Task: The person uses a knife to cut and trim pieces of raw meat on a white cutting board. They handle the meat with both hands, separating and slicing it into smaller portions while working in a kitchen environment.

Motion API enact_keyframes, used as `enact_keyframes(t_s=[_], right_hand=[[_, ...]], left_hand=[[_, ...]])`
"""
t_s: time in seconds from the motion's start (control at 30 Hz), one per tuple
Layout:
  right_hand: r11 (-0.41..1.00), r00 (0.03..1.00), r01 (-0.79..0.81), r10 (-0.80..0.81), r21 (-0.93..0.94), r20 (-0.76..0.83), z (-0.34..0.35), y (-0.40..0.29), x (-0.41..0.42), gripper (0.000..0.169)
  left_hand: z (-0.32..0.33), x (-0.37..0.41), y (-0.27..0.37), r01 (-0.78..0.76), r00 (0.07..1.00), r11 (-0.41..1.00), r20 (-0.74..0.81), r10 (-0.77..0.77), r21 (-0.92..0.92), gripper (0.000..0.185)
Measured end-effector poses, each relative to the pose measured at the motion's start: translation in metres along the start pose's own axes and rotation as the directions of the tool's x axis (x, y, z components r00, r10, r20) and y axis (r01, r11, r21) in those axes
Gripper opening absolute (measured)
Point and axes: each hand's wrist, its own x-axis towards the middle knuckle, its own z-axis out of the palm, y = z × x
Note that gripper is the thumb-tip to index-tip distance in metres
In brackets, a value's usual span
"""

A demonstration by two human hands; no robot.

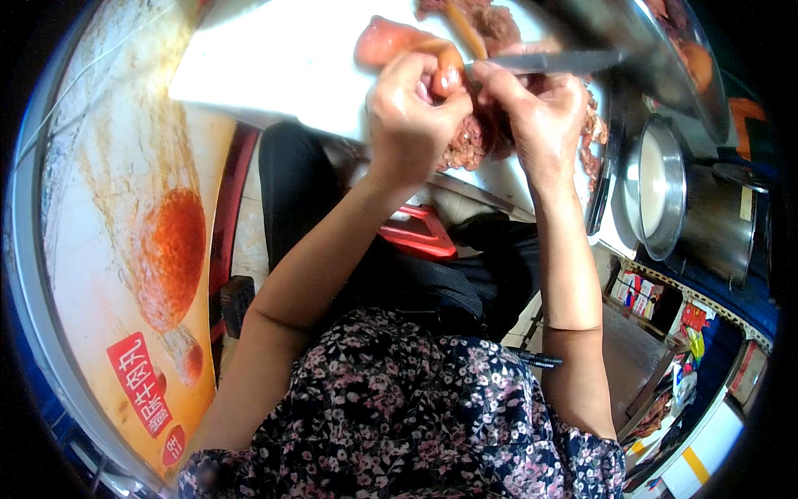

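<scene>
My left hand (414, 115) grips a glossy reddish-brown piece of cooked meat (385, 42), whose curled end shows between thumb and fingers. Close beside it, my right hand (542, 112) holds a knife (561, 61). The blade points to the right, and its handle is mostly hidden by my fingers. Under and between both hands lies crumbly brown meat (466, 145) on a white board (268, 62). Farther back sits more brown meat (499, 28) with a yellowish-brown strip (464, 28) against it. Bright glare washes out much of the board.
A large metal bowl (654, 68) with meat pieces stands at the upper right. Below it are a smaller metal bowl (676, 187) of whitish content and a metal pot (717, 218). Meat scraps (592, 143) line the board's right side. A red plastic object (430, 240) sits below.
</scene>
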Motion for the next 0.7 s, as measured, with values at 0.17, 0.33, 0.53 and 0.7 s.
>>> enact_keyframes(t_s=[0.17,0.33,0.53,0.7], right_hand=[[0.975,0.996,0.075,-0.085,-0.211,-0.041,0.003,0.006,0.003,0.015],[0.986,0.998,0.010,-0.019,-0.164,-0.057,-0.003,0.008,0.004,0.015],[0.997,0.999,0.043,-0.044,-0.063,-0.010,0.006,0.006,0.003,0.016],[0.989,0.997,0.054,-0.060,-0.136,-0.039,0.001,0.008,0.008,0.015]], left_hand=[[0.002,0.003,0.001,-0.024,1.000,1.000,0.005,0.024,-0.006,0.023],[0.000,0.003,-0.001,0.026,1.000,0.999,0.015,-0.026,-0.022,0.022],[0.001,0.003,-0.001,0.036,0.999,0.998,0.030,-0.035,-0.047,0.022],[-0.001,0.003,0.001,0.020,0.999,0.999,0.030,-0.019,-0.038,0.021]])
